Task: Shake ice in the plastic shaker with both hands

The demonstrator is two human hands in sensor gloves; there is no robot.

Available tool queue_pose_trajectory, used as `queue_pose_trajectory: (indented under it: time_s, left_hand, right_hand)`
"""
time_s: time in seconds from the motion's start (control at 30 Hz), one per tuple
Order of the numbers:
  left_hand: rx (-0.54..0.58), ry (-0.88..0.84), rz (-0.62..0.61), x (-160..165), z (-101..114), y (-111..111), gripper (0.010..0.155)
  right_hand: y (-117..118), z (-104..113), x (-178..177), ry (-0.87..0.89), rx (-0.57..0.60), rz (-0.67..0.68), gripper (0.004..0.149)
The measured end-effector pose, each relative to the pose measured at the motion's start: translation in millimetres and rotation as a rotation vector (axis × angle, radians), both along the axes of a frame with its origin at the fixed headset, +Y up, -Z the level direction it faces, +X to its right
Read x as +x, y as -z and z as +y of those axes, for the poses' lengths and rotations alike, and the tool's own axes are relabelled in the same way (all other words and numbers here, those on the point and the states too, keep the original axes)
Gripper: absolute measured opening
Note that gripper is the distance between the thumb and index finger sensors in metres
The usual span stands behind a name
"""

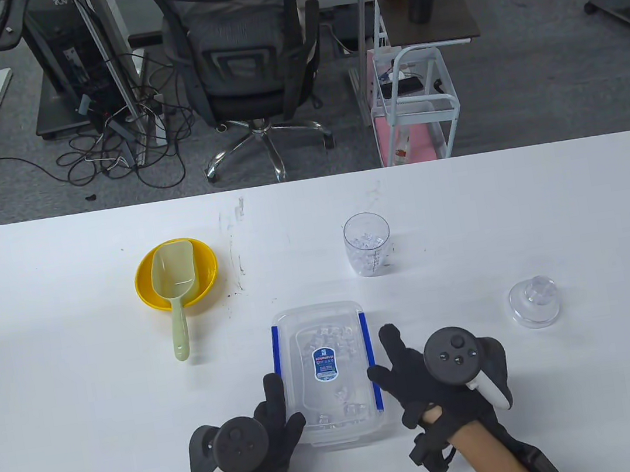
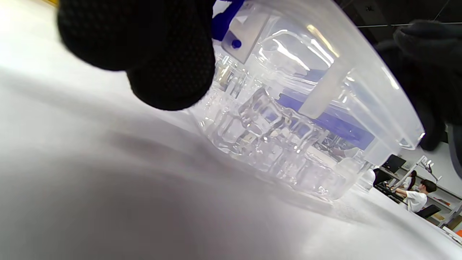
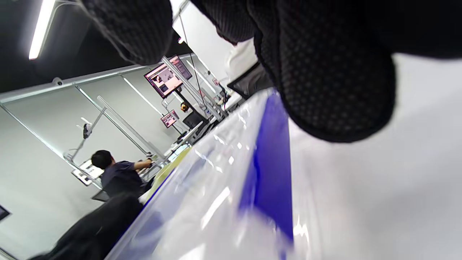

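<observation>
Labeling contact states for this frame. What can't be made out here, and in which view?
- Label on the ice box lid: text too small, table view.
- Left hand fingertips at the box's side: covered by hand and tracker, table view.
- Right hand contact with the blue clip: blurred, glove blocks it, right wrist view.
- Markings on the shaker cup: too small.
- Shaker lid: detail too small.
</observation>
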State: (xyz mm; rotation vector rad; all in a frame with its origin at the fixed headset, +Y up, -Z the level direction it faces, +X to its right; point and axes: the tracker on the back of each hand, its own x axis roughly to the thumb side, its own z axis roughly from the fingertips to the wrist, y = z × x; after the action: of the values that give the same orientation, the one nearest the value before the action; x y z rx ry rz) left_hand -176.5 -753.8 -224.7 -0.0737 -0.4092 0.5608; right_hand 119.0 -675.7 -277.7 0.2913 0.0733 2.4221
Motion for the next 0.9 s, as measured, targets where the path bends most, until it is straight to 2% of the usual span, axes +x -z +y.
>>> queue_pose_trajectory:
  time_s: [0.1,0.2,0.33,0.53,0.67,0.8,0.9]
  left_hand:
    - [0.001,0.004,-0.002,0.1,0.0,-0.1,0.074]
    - [-0.005,-0.001,-0.003,0.2,-0.2,-0.1,0.074]
    - [-0.009,-0.002,-0.009,0.1,-0.3,0.2,0.074]
    - [-0.013,0.004,-0.02,0.0,-0.1,0.6,0.074]
    - [-0.017,0.002,-0.02,0.2,-0.1,0.7,0.074]
    - [-0.02,0.001,-0.025,0.2,-0.5,1.0,0.074]
    - [-0.022,-0.002,-0.027,0.3,-0.5,1.1,0.074]
  right_hand:
    - [31.6,24.7,-2.8,-0.075,0.041,-0.075,0.094]
    - [66.4,35.2,-4.5,-0.13,0.077,-0.155,0.091]
    - [108.1,29.7,-9.5,-0.29,0.067,-0.221,0.093]
    - [149.7,6.4,-18.5,-0.375,-0.03,-0.288,0.1]
    - [166.8,-8.2,-15.7,-0.289,-0.118,-0.312,0.101]
    - [175.4,-18.0,-13.7,-0.266,-0.187,-0.302,0.089]
    - [176.7,-21.0,-12.2,-0.233,-0.173,-0.306,0.08]
